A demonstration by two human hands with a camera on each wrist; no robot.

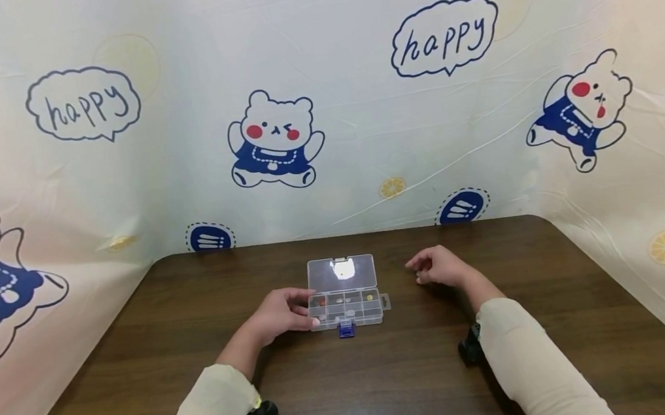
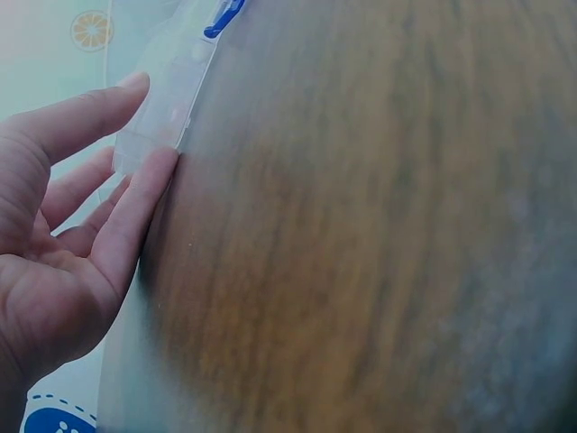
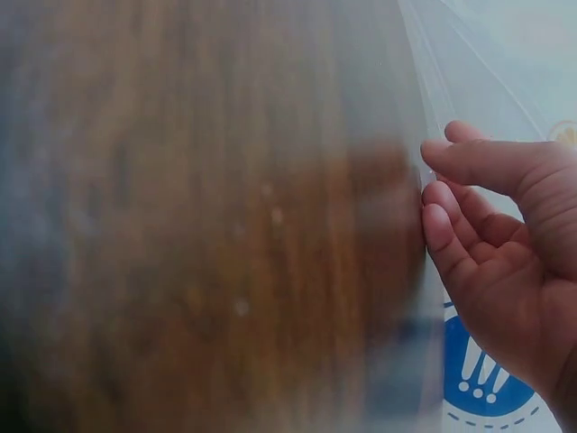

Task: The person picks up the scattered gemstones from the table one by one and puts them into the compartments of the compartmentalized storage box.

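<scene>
A clear plastic compartment box point(image 1: 362, 313) sits on the table with its lid point(image 1: 323, 275) raised at the back. My left hand point(image 1: 280, 315) holds the box's left end, thumb at the front corner and fingers at the back; the left wrist view shows this hand point(image 2: 81, 198) from the palm side. Small pieces lie in several compartments, among them a reddish one point(image 1: 321, 302) and a yellow one point(image 1: 370, 297). Right of the box, my right hand point(image 1: 443, 267) is low over the table, fingers loosely bent. In the right wrist view, nothing clearly shows between that hand's point(image 3: 505, 244) fingertips.
A blue latch point(image 1: 346, 330) hangs at the box's front edge, and a clear hanging tab point(image 1: 386, 301) juts out on its right. The dark wooden table point(image 1: 365, 388) ends at a printed curtain point(image 1: 354, 129) behind and at both sides.
</scene>
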